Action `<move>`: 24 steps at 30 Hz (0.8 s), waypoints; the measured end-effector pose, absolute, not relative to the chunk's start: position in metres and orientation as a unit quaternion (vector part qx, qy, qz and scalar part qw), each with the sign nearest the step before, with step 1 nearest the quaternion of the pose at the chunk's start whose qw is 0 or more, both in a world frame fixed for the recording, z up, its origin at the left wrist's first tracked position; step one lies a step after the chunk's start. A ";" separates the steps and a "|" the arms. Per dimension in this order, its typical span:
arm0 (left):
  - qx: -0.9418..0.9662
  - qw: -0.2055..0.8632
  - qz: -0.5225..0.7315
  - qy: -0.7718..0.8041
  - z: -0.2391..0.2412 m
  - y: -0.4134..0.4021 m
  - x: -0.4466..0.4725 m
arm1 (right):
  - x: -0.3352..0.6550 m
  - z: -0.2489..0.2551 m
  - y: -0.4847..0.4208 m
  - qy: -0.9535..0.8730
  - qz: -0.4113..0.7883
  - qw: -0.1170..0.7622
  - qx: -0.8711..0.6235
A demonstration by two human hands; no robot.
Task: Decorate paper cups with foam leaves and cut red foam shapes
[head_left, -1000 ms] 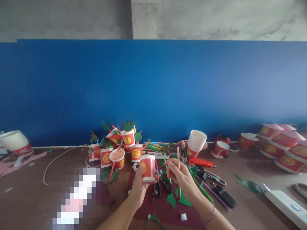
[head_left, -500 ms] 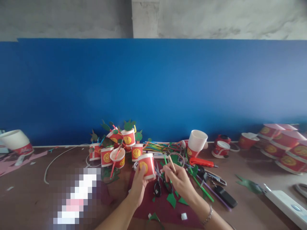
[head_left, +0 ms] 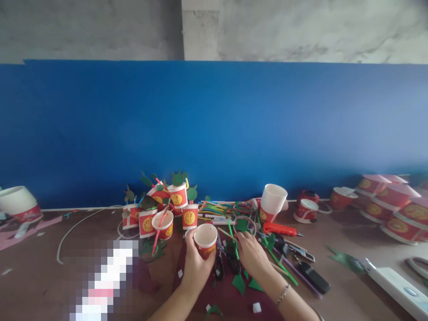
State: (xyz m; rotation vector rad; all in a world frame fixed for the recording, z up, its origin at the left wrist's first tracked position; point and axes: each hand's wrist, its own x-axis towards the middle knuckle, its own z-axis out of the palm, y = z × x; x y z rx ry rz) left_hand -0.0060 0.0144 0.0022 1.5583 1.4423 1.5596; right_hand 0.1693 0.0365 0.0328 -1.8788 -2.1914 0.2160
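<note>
My left hand (head_left: 197,267) is closed around a red-and-white paper cup (head_left: 205,240) with a yellow emblem. Its open mouth tips up toward me, and a small dark spot shows inside near the rim. To the right, my right hand (head_left: 250,252) grips a thin wooden stick (head_left: 226,233), its tip pointing left toward the cup. Between the hands lies a pair of black-handled scissors (head_left: 219,268), partly hidden. Green paper scraps (head_left: 238,284) and a green straw (head_left: 283,268) are close to my right hand, above a maroon sheet (head_left: 227,307).
Decorated paper cups (head_left: 190,217) with green cut-outs stand behind on the left. A white cup stack (head_left: 274,198), an orange-red cutter (head_left: 280,229) and a black key fob (head_left: 313,276) are to the right. Stacked cups (head_left: 399,227) and a white glue gun (head_left: 397,285) sit farther right.
The cup has turned from showing its side to showing its open mouth. My right hand has lowered the stick from near upright to nearly flat, pointing left.
</note>
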 end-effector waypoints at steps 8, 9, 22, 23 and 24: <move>0.599 0.139 0.572 0.543 0.001 0.012 -0.004 | 0.175 0.037 0.037 -0.747 0.024 0.096 -0.658; 0.602 0.126 0.574 0.541 0.001 0.012 -0.004 | 0.176 0.037 0.037 -0.746 0.025 0.097 -0.658; 0.782 0.041 0.541 0.307 0.016 -0.013 -0.011 | 0.183 0.046 0.040 -0.715 -0.013 0.103 -0.691; 0.806 0.054 0.517 0.284 0.016 -0.015 -0.010 | 0.181 0.046 0.039 -0.721 -0.022 0.120 -0.683; 0.825 0.067 0.492 0.268 0.015 -0.016 -0.009 | 0.180 0.044 0.039 -0.729 -0.028 0.134 -0.671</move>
